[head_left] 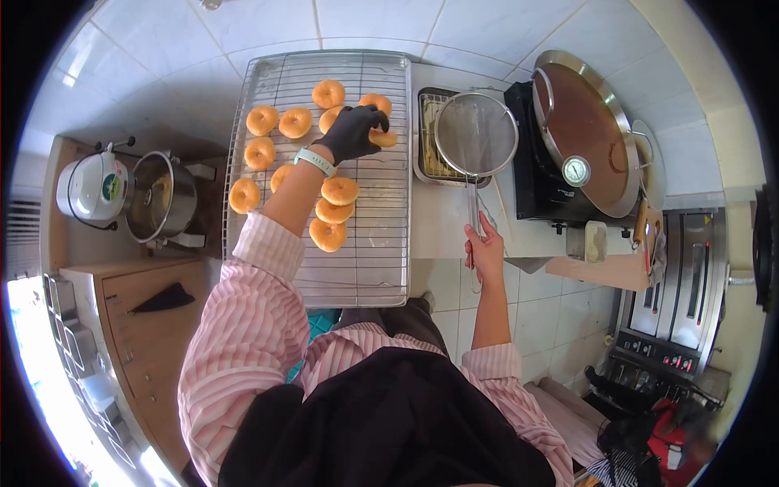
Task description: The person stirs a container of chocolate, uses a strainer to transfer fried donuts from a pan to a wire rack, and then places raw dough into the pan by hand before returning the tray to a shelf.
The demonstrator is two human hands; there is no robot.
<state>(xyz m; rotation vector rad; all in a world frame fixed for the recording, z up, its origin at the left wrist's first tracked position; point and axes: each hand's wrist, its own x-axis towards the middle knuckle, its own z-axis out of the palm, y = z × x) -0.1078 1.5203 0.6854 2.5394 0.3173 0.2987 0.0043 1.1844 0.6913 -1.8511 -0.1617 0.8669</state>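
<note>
At my gloved left hand, I grasp one doughnut over the wire rack, near others, while rightward my right hand clasps the strainer by its handle, perhaps so its mesh sits above the small pan.

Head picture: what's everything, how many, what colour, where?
Tray: one, silver, left centre
Rack: one, silver, over tray
Doughnuts: at least twelve, golden, on rack
Strainer: one, silver, right of tray
Small pan: one, dark, below strainer
Stove: one, black, right
Big pan: one, silver, on stove
Thermometer: one, white, at big pan
Mixer: one, white, left
Bowl: one, silver, by mixer
Cabinet: one, tan, lower left
Appliance: one, silver, far right
Other person: one, red, black, lower right
Wristband: one, mint, left wrist
Apron: one, black, bottom
Sleeves: two, pink, arms
Left hand: one, black glove, at doughnut
Right hand: one, bare, on strainer
</note>
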